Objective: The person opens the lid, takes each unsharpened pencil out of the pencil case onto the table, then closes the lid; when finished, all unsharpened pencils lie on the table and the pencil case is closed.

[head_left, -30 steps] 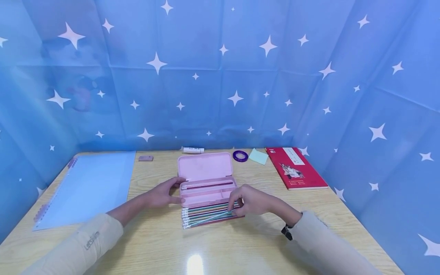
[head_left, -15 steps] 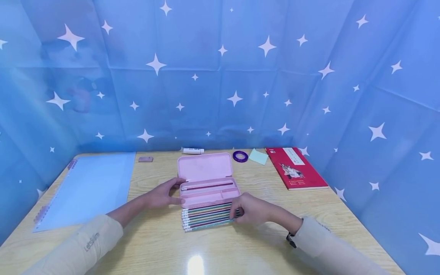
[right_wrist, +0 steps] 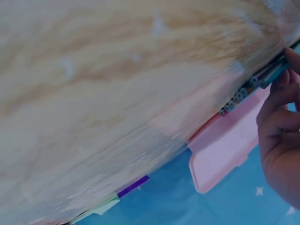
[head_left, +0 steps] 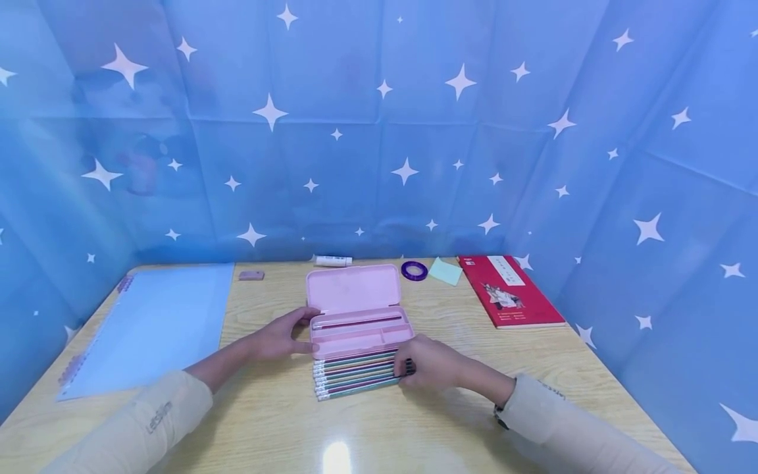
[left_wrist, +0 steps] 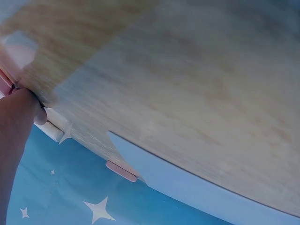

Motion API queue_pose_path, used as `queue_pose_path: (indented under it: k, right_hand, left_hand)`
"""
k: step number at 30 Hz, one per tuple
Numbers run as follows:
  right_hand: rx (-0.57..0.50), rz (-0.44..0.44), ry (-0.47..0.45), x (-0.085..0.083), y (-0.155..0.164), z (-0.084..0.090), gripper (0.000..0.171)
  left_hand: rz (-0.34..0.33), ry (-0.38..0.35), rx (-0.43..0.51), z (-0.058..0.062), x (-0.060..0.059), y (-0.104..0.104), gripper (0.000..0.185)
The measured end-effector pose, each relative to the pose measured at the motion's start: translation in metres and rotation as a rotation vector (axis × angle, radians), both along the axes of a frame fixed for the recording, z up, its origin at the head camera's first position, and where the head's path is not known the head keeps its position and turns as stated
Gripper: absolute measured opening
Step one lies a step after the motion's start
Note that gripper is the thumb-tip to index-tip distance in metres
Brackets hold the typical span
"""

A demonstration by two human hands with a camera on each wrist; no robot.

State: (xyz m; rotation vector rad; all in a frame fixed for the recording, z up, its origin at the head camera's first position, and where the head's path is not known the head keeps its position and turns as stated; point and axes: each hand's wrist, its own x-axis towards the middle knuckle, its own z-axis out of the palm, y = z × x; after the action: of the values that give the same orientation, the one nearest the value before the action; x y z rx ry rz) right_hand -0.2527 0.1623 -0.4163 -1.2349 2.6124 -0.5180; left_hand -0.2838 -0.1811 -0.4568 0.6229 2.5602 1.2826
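An open pink pencil case (head_left: 346, 341) stands in the middle of the table, one pencil (head_left: 357, 322) lying in its rear compartment. My left hand (head_left: 281, 334) holds its left end, thumb at the front corner and fingers further back. Right in front of the case lies a row of several striped pencils (head_left: 355, 370), eraser ends to the left. With thumb and fingers, my right hand (head_left: 432, 363) pinches the right end of the nearest teal pencil (head_left: 361, 392). In the right wrist view, that teal pencil (right_wrist: 274, 72) sits beside the other pencils' ends.
A white glue tube (head_left: 333, 261), a purple tape roll (head_left: 414, 270) and pale green sticky notes (head_left: 445, 270) lie behind the case. An eraser (head_left: 251, 275) and a large pale sheet (head_left: 160, 322) are at left. A red notebook (head_left: 509, 289) lies at right.
The teal pencil, slanted across the row before, now lies along its near edge. My right hand has shifted slightly right and toward me with it. The left hand has stayed in place.
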Motion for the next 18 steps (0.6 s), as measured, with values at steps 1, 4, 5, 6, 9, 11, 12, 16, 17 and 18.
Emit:
queue_pose_path:
  k: [1, 4, 5, 6, 9, 11, 12, 16, 17, 18]
  right_hand:
    - [0.002, -0.009, 0.001, 0.0, 0.0, 0.0, 0.012]
    - [0.004, -0.031, 0.005, 0.001, -0.001, 0.001, 0.013]
    - [0.007, -0.038, 0.002, 0.002, -0.001, 0.001, 0.013]
    - [0.01, -0.045, -0.003, 0.002, 0.0, 0.001, 0.013]
    - [0.017, -0.059, -0.02, 0.001, 0.001, 0.002, 0.013]
    - [0.019, -0.062, -0.03, 0.0, 0.002, 0.003, 0.012]
    - [0.017, -0.06, -0.033, 0.0, 0.002, 0.003, 0.012]
    - [-0.013, -0.051, -0.063, -0.004, 0.003, 0.006, 0.01]
    - [-0.029, -0.044, -0.077, -0.006, 0.004, 0.007, 0.009]
    - [-0.051, -0.036, -0.093, -0.009, 0.004, 0.008, 0.008]
  left_hand:
    - [0.0, 0.002, -0.004, 0.0, 0.0, 0.0, 0.078]
    - [0.002, 0.008, -0.007, 0.0, -0.001, 0.0, 0.077]
    - [0.002, 0.009, -0.007, 0.0, -0.001, 0.0, 0.077]
    - [0.003, 0.009, -0.006, 0.0, -0.001, 0.0, 0.077]
    - [-0.002, 0.012, -0.005, 0.0, -0.002, 0.0, 0.077]
    - [-0.004, 0.016, -0.008, 0.0, -0.002, 0.0, 0.077]
    - [-0.003, 0.016, -0.008, 0.0, -0.002, 0.0, 0.077]
    - [-0.004, 0.013, -0.003, 0.0, -0.002, 0.0, 0.077]
    - [-0.004, 0.013, -0.003, 0.0, -0.001, 0.0, 0.077]
    - [-0.004, 0.012, -0.002, 0.0, -0.001, 0.0, 0.077]
